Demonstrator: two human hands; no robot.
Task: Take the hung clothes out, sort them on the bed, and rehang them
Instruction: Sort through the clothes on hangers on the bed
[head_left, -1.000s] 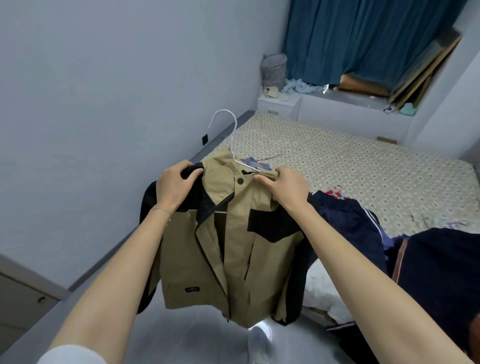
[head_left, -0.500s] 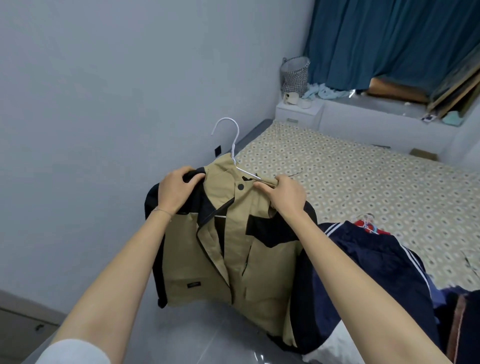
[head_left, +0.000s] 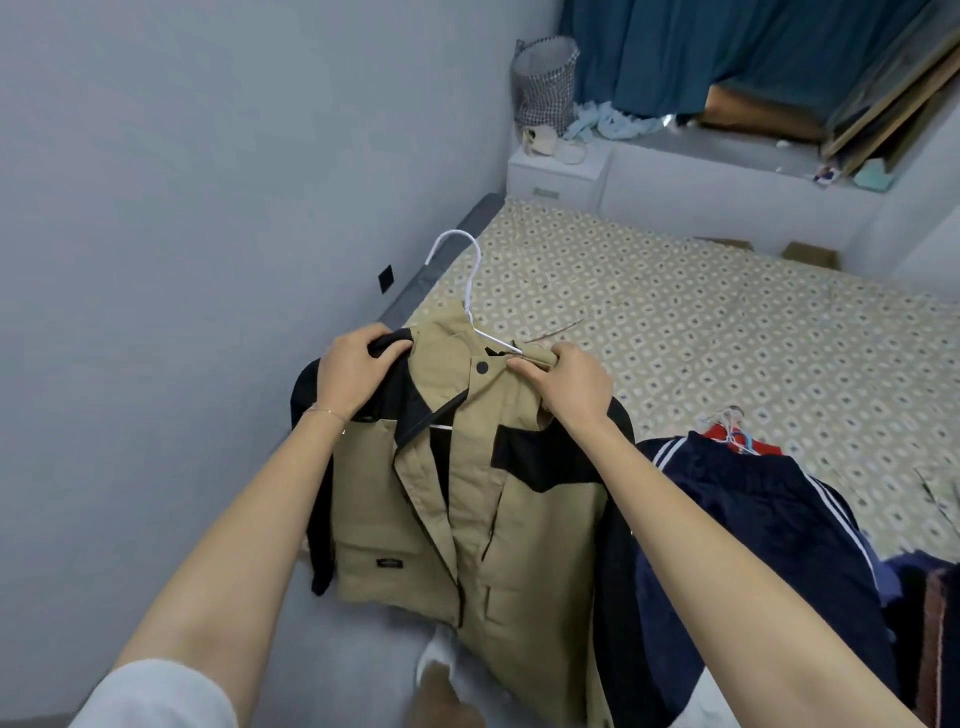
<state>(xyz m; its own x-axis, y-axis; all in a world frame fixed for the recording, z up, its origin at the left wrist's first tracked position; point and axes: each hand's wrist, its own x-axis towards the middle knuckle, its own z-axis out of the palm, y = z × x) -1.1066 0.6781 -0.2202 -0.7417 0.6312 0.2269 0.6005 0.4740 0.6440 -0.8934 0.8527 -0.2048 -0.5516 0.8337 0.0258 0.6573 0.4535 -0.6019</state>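
A: Both hands were busy?
B: Yes. Your left hand (head_left: 358, 374) gripped the black shoulder of the jacket (head_left: 519, 519); your right hand (head_left: 571, 387) pinched the collar by the hanger (head_left: 471, 283), probably to square the jacket on it.
A: Where was the jacket?
B: In the air beside the bed (head_left: 727, 322), left of the navy clothes (head_left: 753, 509) lying there.

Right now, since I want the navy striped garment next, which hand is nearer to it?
Right. The right hand pinches the collar of the jacket, just left of the navy striped garment; the left hand grips the jacket's other shoulder, farther left.
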